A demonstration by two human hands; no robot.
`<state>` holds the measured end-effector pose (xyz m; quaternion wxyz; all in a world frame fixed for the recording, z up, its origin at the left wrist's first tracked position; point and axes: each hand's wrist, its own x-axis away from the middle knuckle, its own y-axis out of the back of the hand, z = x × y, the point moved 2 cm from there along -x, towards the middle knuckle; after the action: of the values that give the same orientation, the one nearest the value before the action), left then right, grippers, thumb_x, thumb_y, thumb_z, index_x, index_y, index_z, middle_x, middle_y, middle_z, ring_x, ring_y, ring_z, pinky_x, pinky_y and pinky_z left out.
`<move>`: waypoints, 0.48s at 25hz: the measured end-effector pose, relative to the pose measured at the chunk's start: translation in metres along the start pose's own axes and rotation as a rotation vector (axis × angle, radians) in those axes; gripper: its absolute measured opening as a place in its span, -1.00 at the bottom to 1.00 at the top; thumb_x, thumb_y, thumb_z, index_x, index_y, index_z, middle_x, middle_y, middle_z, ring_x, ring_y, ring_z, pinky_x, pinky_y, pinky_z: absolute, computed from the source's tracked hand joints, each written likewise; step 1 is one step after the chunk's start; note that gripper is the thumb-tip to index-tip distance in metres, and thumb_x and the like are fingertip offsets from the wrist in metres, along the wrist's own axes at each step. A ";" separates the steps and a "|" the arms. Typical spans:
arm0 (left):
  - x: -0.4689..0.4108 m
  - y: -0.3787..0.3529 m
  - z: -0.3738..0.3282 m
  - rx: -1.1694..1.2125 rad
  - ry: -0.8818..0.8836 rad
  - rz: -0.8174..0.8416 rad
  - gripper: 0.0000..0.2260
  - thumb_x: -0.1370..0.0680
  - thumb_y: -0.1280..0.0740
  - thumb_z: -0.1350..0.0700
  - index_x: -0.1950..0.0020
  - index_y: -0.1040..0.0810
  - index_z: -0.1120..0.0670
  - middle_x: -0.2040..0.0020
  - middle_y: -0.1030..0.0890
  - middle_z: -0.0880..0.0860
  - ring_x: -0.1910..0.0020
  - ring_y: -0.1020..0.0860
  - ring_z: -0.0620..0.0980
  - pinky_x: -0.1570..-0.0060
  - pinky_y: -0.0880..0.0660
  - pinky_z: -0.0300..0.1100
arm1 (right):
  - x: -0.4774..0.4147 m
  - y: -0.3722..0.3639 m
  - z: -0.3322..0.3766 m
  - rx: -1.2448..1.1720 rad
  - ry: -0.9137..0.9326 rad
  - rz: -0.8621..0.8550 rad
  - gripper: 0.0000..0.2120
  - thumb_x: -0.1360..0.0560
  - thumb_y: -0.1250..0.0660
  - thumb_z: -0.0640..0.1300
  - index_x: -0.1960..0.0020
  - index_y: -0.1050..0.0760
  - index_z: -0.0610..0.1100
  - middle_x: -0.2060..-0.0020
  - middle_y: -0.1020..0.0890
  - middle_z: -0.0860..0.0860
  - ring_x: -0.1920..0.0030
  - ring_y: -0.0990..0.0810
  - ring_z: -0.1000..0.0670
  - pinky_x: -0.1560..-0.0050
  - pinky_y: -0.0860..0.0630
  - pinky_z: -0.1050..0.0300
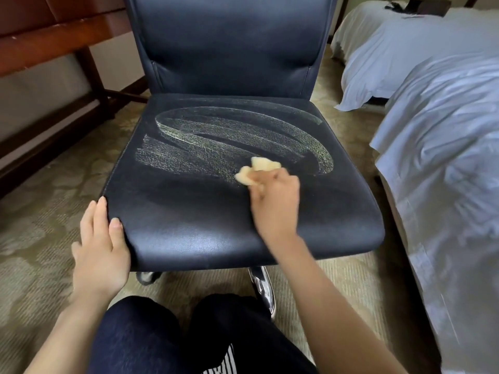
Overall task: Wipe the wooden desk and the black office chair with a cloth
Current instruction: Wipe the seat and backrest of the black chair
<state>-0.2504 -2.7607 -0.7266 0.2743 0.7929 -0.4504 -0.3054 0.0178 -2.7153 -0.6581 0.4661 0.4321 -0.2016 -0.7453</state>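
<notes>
The black office chair [189, 225] faces me, its seat filling the middle of the view. Damp curved wipe streaks cover the back half of the seat. My right hand [275, 203] is closed around a small crumpled yellow cloth [256, 170], which presses on the seat right of centre at the edge of the streaks. At the seat's front left corner my left hand [104, 255] grips the edge, thumb on top and fingers along the side. The wooden desk [54, 41] shows at the upper left, with its legs and crossbar below.
Two beds with white bedding [437, 130] stand close on the right, leaving a narrow carpet strip beside the chair. Chrome chair base and a caster [260, 287] show under the seat. My knees in dark trousers [175, 336] are just in front. Patterned carpet lies on the left.
</notes>
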 end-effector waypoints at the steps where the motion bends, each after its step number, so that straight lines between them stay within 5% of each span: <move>1: 0.000 0.000 0.000 0.004 0.010 0.007 -0.59 -0.68 0.07 0.00 -0.54 -0.07 -0.03 -0.54 -0.08 0.00 -0.50 -0.10 0.08 -0.43 -0.02 0.17 | 0.007 -0.013 0.019 -0.040 0.051 0.042 -0.73 -0.51 -0.28 -0.22 -0.15 -0.60 -0.01 -0.06 -0.54 -0.13 -0.01 -0.41 -0.20 -0.05 -0.33 0.10; 8: 0.002 0.003 -0.006 0.014 0.037 0.033 -0.58 -0.67 0.06 0.02 -0.54 -0.06 -0.03 -0.55 -0.07 -0.03 -0.50 -0.08 -0.03 -0.45 0.02 0.15 | 0.055 -0.043 0.079 -0.169 0.339 0.273 -0.71 -0.48 -0.27 -0.28 -0.11 -0.62 -0.02 -0.04 -0.55 -0.07 0.03 -0.39 -0.19 -0.01 -0.44 -0.05; 12: 0.001 0.004 -0.005 -0.001 0.053 0.050 -0.58 -0.67 0.08 -0.01 -0.55 -0.03 -0.07 -0.55 -0.04 -0.07 -0.51 -0.08 0.04 -0.45 0.03 0.11 | 0.078 -0.020 0.042 -0.191 0.440 0.130 -0.73 -0.35 -0.38 -0.32 0.06 -0.68 -0.03 0.12 -0.62 -0.02 0.19 -0.50 -0.17 0.22 -0.55 0.05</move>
<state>-0.2487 -2.7622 -0.7210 0.2941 0.7890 -0.4626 -0.2775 -0.0432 -2.7774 -0.6849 0.5846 0.5240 -0.0514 -0.6173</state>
